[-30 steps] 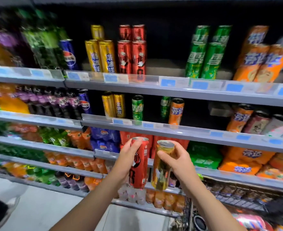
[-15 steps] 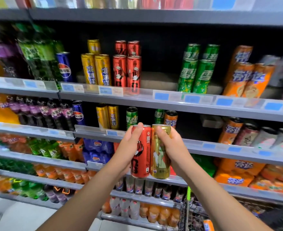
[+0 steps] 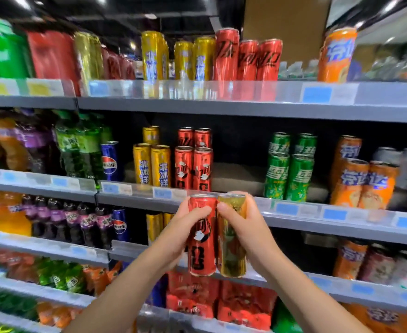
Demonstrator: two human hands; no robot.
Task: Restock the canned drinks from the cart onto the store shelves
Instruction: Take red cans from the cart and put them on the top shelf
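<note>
Before shelves, hands [image 3: 218, 233] grip red can [image 3: 202, 246], gold can [image 3: 232, 246].

Two hands [image 3: 173, 236]; one red can [image 3: 201, 251]; one gold can [image 3: 232, 246].

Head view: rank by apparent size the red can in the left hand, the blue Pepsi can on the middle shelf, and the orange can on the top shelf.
1. Red can, though nearest the camera.
2. Orange can.
3. Blue Pepsi can, partly hidden.
</note>
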